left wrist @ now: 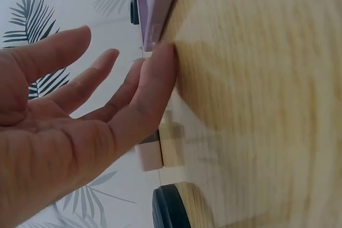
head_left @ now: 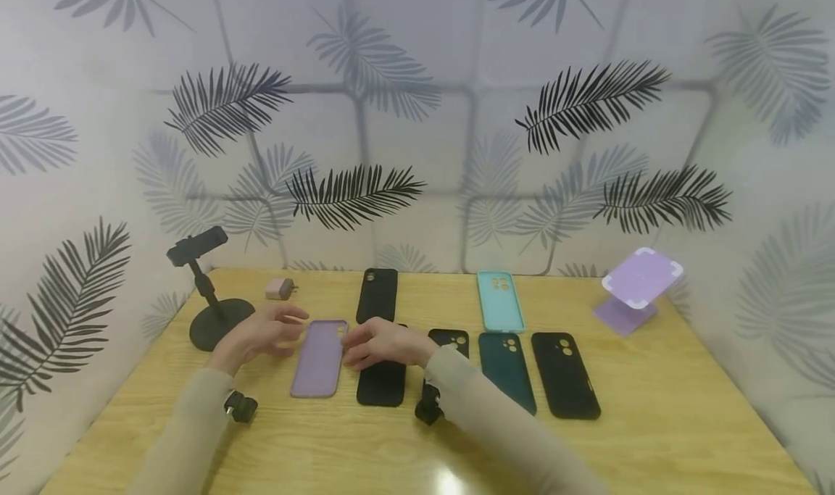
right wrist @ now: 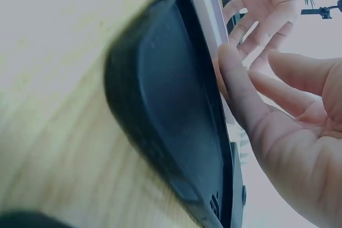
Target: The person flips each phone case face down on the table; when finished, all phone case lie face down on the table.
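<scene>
A lilac phone case [head_left: 317,364] lies open side up on the wooden table, between my two hands. At its left edge is my left hand [head_left: 269,330], fingers loosely bent and nothing in them; in the left wrist view its lowest fingertips come down close to the tabletop by the case's end. My right hand [head_left: 385,343] hovers over a black phone case [head_left: 381,386], with its fingertips right at the lilac case's right edge. In the right wrist view the black case fills the middle, and the right fingers [right wrist: 238,76] reach past it, holding nothing.
More cases lie around: a black one [head_left: 377,296] behind, a turquoise one [head_left: 500,303], a dark teal one [head_left: 507,370], another black one [head_left: 566,375], one partly under the right arm. A black phone stand [head_left: 218,317], pink charger [head_left: 279,288] and purple stand [head_left: 642,281] stand farther out.
</scene>
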A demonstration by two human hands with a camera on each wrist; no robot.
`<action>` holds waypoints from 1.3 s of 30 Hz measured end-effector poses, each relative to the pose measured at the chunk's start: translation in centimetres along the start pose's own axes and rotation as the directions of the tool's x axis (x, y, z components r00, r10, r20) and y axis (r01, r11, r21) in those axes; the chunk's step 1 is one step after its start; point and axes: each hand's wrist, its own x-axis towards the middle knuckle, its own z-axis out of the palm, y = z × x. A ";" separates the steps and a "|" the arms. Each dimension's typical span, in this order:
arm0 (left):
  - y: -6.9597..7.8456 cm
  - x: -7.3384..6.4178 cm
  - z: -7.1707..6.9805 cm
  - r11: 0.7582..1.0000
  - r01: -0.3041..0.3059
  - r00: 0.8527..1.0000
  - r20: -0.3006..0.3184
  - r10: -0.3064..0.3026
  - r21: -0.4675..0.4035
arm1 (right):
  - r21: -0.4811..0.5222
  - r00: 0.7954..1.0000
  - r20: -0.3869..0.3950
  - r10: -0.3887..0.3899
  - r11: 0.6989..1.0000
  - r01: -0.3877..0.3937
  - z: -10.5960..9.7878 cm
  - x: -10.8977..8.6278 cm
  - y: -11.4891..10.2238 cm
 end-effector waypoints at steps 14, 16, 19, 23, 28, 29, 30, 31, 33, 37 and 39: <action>-0.9 -0.6 0.5 0.998 0.053 0.998 0.023 -0.053 -0.027 | 0.047 0.998 -0.028 0.051 0.998 -0.049 1.2 0.4 0.0; -1.1 -0.5 0.3 0.997 0.058 0.998 0.035 -0.056 -0.048 | 0.047 0.998 -0.026 0.054 0.997 -0.053 1.2 0.4 0.0; -1.1 -0.5 0.1 0.994 0.060 0.997 0.056 -0.055 -0.092 | 0.054 0.998 -0.023 0.059 0.997 -0.058 1.2 0.3 -0.2; -1.3 -0.3 -0.2 0.988 0.051 0.995 0.088 -0.038 -0.146 | 0.060 0.998 -0.020 0.062 0.996 -0.060 1.1 0.2 -0.4; -1.8 -0.2 -0.7 0.981 0.036 0.994 0.108 -0.016 -0.188 | 0.055 0.998 -0.004 0.064 0.996 -0.064 1.1 0.2 -0.3; -1.9 -0.1 -0.7 0.980 0.036 0.994 0.111 -0.014 -0.197 | 0.054 0.998 -0.002 0.067 0.996 -0.067 1.1 0.2 -0.3; -1.9 -0.1 -0.8 0.979 0.029 0.992 0.123 -0.004 -0.203 | 0.052 0.998 -0.004 0.067 0.996 -0.067 1.1 0.2 -0.3; -2.1 -0.1 -0.9 0.977 0.025 0.991 0.132 0.003 -0.211 | 0.052 0.998 -0.006 0.068 0.996 -0.068 1.1 0.2 -0.3; -2.2 0.1 -1.0 0.973 0.013 0.988 0.154 0.023 -0.232 | 0.052 0.998 -0.011 0.070 0.996 -0.069 1.1 0.1 -0.3; -2.4 0.5 -1.1 0.953 0.001 0.975 0.211 0.067 -0.304 | 0.056 0.998 -0.024 0.062 0.997 -0.061 1.2 0.1 -0.3; -2.3 0.6 -1.1 0.944 -0.004 0.967 0.241 0.088 -0.331 | 0.051 0.998 -0.033 0.054 0.997 -0.052 1.3 0.1 -0.4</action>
